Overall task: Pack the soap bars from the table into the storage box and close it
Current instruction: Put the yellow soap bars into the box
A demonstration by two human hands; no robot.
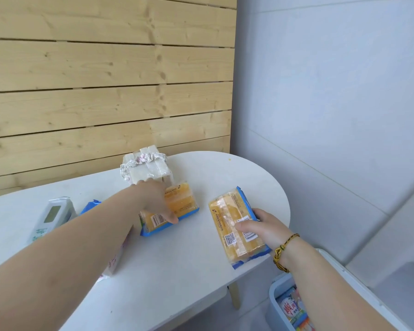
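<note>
Two-handed picking off counter [189,259]: clamping right grip [261,225] on soap pack [227,218]; draping left grip [153,199] over second pack [182,199], closure impossible to tell. Probably handling light, stiff, slippery-wrapped; pinching across narrow sides. Aiming for box [272,298] below.

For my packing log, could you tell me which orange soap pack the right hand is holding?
The pack by the table's right edge; the left hand touches the middle one.

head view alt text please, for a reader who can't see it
A person's right hand grips a yellow soap pack at a white table edge, while the left hand lies over a second soap pack; a storage box stands open below.
</note>
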